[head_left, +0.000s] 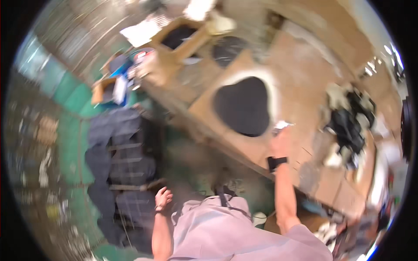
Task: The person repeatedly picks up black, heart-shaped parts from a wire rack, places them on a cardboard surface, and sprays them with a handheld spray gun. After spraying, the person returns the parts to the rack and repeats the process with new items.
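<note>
1. Reaching over the near edge of the cardboard-covered worktop (pixel 300 65), the right hand (pixel 281 138) is just beside a dark, roughly heart-shaped flat piece (pixel 244 106).
2. That piece lies flat, inward of the near edge, with a pale patch showing along its far and right sides.
3. A small shiny object (pixel 283 125) shows at the right fingertips; blur hides the grip, so I cannot tell whether they pinch it.
4. The left hand (pixel 163 199) is off the worktop, near a row of dark sheets (pixel 130 167); its fingers look loosely curled, but I cannot tell whether they hold anything.
5. The step in hand seems to be work at the flat piece, right hand leading.
6. The next move would probably call for controlled fingertips along the piece's rim, keeping it flat.
</note>
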